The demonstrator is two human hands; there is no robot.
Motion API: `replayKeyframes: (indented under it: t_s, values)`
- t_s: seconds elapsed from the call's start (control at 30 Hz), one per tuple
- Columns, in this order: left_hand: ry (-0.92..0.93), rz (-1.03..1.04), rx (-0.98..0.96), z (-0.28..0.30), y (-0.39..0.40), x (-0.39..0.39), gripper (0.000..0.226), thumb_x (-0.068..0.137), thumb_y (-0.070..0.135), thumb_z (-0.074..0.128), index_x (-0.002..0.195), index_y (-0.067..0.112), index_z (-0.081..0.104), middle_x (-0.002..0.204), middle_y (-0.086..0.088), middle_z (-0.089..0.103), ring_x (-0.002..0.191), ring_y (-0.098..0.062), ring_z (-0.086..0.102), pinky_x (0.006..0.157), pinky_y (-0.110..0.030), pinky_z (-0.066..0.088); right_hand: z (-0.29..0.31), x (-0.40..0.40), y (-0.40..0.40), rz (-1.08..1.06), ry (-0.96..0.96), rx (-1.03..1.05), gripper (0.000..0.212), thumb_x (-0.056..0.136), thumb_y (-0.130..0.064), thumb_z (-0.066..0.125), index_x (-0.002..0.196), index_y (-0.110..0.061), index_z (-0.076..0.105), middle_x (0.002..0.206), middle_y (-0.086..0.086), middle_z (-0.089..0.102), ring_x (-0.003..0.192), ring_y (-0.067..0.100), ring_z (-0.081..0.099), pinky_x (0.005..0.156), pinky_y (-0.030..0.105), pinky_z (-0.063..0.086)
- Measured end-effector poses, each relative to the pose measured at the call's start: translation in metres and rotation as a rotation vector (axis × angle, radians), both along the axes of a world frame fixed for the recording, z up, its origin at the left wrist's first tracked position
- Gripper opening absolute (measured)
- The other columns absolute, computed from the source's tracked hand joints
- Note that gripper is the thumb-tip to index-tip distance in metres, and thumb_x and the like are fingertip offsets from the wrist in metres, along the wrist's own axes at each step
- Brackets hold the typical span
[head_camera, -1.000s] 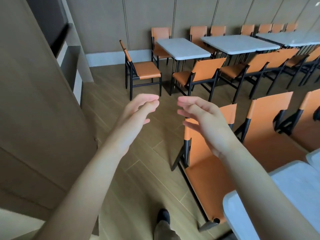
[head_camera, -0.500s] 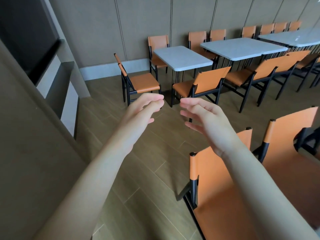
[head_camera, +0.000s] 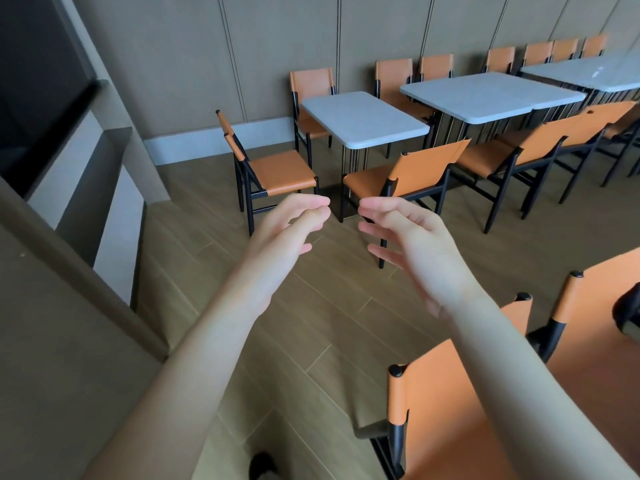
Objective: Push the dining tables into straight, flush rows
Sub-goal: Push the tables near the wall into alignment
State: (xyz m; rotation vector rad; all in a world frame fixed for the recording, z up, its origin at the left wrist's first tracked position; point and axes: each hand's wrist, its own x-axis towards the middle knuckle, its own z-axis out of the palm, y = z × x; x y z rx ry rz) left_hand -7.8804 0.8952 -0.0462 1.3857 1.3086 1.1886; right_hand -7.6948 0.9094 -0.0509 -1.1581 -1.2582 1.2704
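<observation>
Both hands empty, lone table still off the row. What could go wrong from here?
1. The small table stands apart from the long table; chairs sit near that gap, so one could catch as it closes.
2. The chair at its outer end blocks a push from there.
3. Both the left hand and right hand are far from any table.

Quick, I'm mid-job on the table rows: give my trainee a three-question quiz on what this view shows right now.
1. True or false: the left hand and right hand are both empty and touching no furniture.
2. Which table stands apart from the row? A) the small table B) the long table
3. Fill in: the chair seats are ____ in colour.

Key: 1 true. 2 A: a gap separates it from the long table. 3 orange, as on the side chair.
</observation>
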Motion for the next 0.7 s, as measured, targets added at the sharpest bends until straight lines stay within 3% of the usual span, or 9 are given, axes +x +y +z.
replayKeyframes:
  t_s: [0.3,0.57,0.7]
  values:
    - [-0.005,-0.021,0.02,-0.005,0.112,-0.049,0.022,0.097,0.039,0.057,0.114,0.036,0.07,0.125,0.021,0.065,0.113,0.003,0.064,0.103,-0.037,0.052,-0.008,-0.046,0.104,-0.028,-0.013,0.028,0.03,0.102,-0.016,0.049,0.109,-0.027,0.075,0.117,-0.009,0.073,0.11,0.005,0.068,0.101,0.041,0.054]
    - [0.005,-0.005,0.031,0.008,0.241,-0.121,0.019,0.101,0.034,0.056,0.112,0.035,0.071,0.113,0.028,0.068,0.112,0.004,0.064,0.1,-0.033,0.052,0.008,-0.105,0.238,-0.019,-0.023,0.073,0.029,0.103,-0.019,0.048,0.113,-0.029,0.074,0.121,-0.008,0.072,0.113,0.005,0.067,0.102,0.04,0.052]
    - [0.007,0.008,-0.004,-0.004,0.293,-0.139,0.021,0.103,0.03,0.052,0.113,0.032,0.071,0.121,0.02,0.067,0.113,0.001,0.064,0.102,-0.035,0.052,-0.002,-0.112,0.283,-0.053,-0.028,0.045,0.028,0.103,-0.018,0.049,0.111,-0.027,0.074,0.12,-0.009,0.073,0.11,0.004,0.068,0.099,0.039,0.054]
